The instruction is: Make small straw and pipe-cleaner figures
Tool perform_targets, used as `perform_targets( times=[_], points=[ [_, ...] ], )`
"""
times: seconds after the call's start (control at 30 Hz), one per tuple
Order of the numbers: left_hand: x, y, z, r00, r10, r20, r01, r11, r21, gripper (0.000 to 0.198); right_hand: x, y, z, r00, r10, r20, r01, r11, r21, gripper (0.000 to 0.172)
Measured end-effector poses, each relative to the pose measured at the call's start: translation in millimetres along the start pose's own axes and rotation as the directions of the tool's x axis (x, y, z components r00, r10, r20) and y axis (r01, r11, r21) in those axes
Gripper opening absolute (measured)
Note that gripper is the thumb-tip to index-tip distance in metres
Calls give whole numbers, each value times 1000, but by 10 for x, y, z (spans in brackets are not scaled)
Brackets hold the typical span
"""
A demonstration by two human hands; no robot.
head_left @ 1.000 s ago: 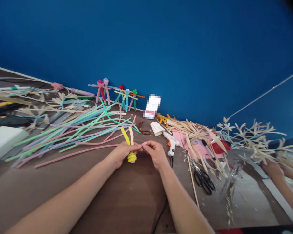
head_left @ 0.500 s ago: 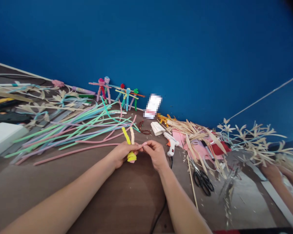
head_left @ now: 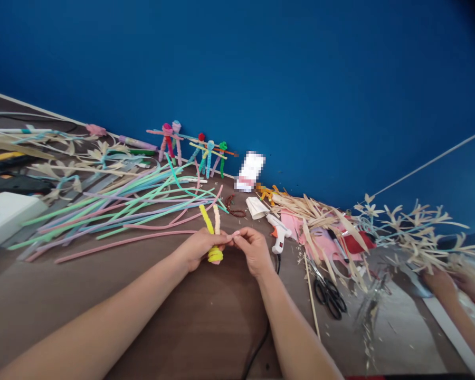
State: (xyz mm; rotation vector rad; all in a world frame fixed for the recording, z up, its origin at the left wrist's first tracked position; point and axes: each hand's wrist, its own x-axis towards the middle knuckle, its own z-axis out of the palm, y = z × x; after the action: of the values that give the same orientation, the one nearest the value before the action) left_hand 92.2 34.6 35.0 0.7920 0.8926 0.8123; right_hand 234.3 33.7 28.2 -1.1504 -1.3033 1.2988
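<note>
My left hand (head_left: 200,247) is closed round a small pipe-cleaner figure (head_left: 214,232). Its yellow coiled head hangs below my fingers and its yellow and cream ends stick up above them. My right hand (head_left: 252,248) pinches a pink pipe-cleaner end right beside the left fingertips, over the brown table (head_left: 206,327). A heap of long pastel pipe cleaners (head_left: 114,211) lies just beyond my left hand.
Finished pipe-cleaner figures (head_left: 193,150) lean on the blue wall. A white glue gun (head_left: 277,232), black scissors (head_left: 330,295) and dried straw strips (head_left: 320,216) lie to the right. Another person's hands (head_left: 443,279) hold straw flowers at the far right. A white box (head_left: 3,216) sits left.
Both hands keep the same grip on the figure. The camera has tilted slightly, so the scene sits a little higher and further left.
</note>
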Motion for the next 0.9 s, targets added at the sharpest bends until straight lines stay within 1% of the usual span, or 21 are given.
perform_targets(
  times=[0.2,0.33,0.43,0.57,0.63,0.73,0.8,0.83,0.9],
  points=[
    [-8,9,15,1000,1,-9,-1,1000,18,21,-3,-11,11,1000,-17,-3,17,1000,9,6],
    [-12,5,35,1000,5,-16,-5,1000,4,22,-1,-34,24,1000,-6,-20,6,1000,7,6],
    [-2,-6,40,999,39,7,-38,995,-89,21,10,-51,26,1000,13,-7,-13,999,33,10],
    [16,2,13,994,104,19,-95,960,-264,17,16,-56,-2,998,55,42,-59,994,90,29],
    [18,16,-6,991,126,34,-109,941,-321,19,5,-51,-17,994,83,63,-92,986,137,29],
    [13,28,-12,983,166,80,-126,924,-362,24,-20,-40,-25,988,108,110,-129,971,202,28],
    [7,24,7,976,194,101,-145,920,-365,28,-34,-34,-21,991,94,97,-113,971,210,27],
    [4,18,22,975,195,108,-146,925,-350,30,-37,-32,-19,994,86,72,-99,974,205,26],
    [-8,8,54,976,197,89,-164,943,-289,35,-39,-28,-22,997,76,17,-78,977,197,22]
  ],
)
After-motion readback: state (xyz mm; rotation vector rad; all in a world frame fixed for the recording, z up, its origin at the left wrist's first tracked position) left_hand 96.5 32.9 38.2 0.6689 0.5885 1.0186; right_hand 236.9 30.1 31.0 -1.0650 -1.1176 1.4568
